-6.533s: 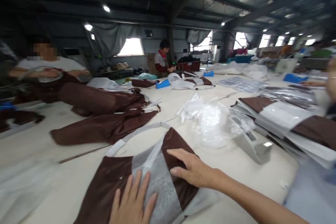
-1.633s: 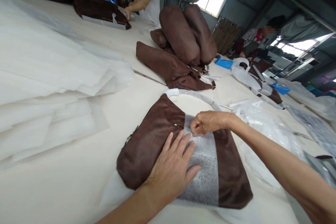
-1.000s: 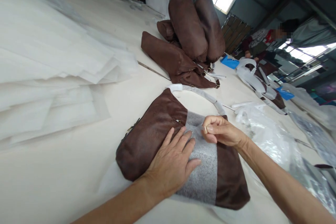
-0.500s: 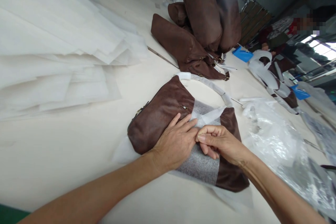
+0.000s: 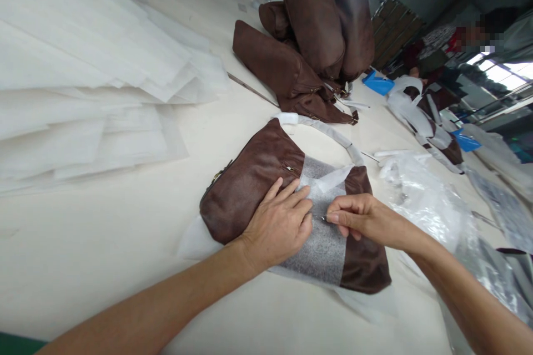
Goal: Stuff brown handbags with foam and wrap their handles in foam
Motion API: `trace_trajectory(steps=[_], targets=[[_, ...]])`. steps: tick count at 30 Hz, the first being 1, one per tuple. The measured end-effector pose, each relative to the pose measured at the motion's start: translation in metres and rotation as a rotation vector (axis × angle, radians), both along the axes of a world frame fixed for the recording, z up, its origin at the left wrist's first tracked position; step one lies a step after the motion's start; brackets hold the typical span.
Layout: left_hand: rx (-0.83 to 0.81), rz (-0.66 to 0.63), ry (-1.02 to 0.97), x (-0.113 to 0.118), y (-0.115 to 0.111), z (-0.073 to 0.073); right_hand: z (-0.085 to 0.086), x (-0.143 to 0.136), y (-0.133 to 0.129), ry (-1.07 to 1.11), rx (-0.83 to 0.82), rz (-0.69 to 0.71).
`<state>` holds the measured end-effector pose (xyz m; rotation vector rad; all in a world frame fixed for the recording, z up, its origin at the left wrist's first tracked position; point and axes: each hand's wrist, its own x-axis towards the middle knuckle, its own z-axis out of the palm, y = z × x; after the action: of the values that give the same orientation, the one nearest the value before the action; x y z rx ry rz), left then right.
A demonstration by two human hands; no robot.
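A brown leather bag (image 5: 245, 183) lies on the pale table, its strap (image 5: 328, 132) wrapped in white material and curved away from me. Grey-white translucent wrap (image 5: 320, 255) covers the bag's middle. My left hand (image 5: 278, 224) rests flat on the bag and the wrap's left edge, fingers slightly spread. Just to its right, my right hand (image 5: 353, 216) is closed in a pinch over the wrap, with a small, thin, shiny piece (image 5: 322, 218) at its fingertips. What that piece is cannot be made out.
White sheets (image 5: 83, 66) are stacked at the left. More brown bags (image 5: 316, 16) are piled behind. Clear plastic bags (image 5: 425, 194) lie at the right, with blue pieces (image 5: 378, 83) and wrapped bags (image 5: 441, 141) farther back. A person (image 5: 470, 39) is at the far right.
My right hand has moved a little to the right, away from my left hand, and the small shiny piece now shows between them. The whole view has shifted slightly.
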<state>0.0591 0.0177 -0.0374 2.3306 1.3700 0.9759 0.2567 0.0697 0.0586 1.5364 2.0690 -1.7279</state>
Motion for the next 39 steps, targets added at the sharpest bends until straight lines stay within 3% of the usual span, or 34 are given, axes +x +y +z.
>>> trace_trajectory(steps=[4, 8, 13, 19, 22, 26, 34, 36, 39], targets=[[-0.051, -0.012, -0.008, 0.000, -0.002, 0.000, 0.027, -0.010, 0.029, -0.099, -0.006, 0.365], [-0.076, -0.012, -0.017, -0.002, -0.003, -0.001, 0.039, -0.014, 0.053, -0.133, -0.086, 0.479], [-0.065, -0.018, -0.028, -0.002, -0.002, -0.002, 0.027, -0.030, 0.081, -0.173, -0.024, 0.636], [-0.059, -0.023, -0.015, -0.003, -0.002, -0.003, 0.018, -0.059, 0.106, -0.522, 0.282, 0.775], [-0.052, -0.025, 0.004, -0.004, -0.003, -0.004, 0.016, -0.065, 0.110, -0.587, 0.405, 0.837], [-0.031, -0.025, 0.027, -0.004, -0.002, -0.004, 0.010, -0.072, 0.111, -0.639, 0.450, 0.832], [0.002, -0.037, 0.056, -0.004, -0.001, -0.005, 0.001, -0.093, 0.123, -0.795, 0.327, 0.727], [0.003, -0.036, 0.057, -0.005, 0.000, -0.005, 0.004, -0.080, 0.124, -0.802, 0.385, 0.675], [-0.008, -0.034, 0.050, -0.005, 0.000, -0.003, 0.010, -0.047, 0.102, -0.756, 0.657, 0.496]])
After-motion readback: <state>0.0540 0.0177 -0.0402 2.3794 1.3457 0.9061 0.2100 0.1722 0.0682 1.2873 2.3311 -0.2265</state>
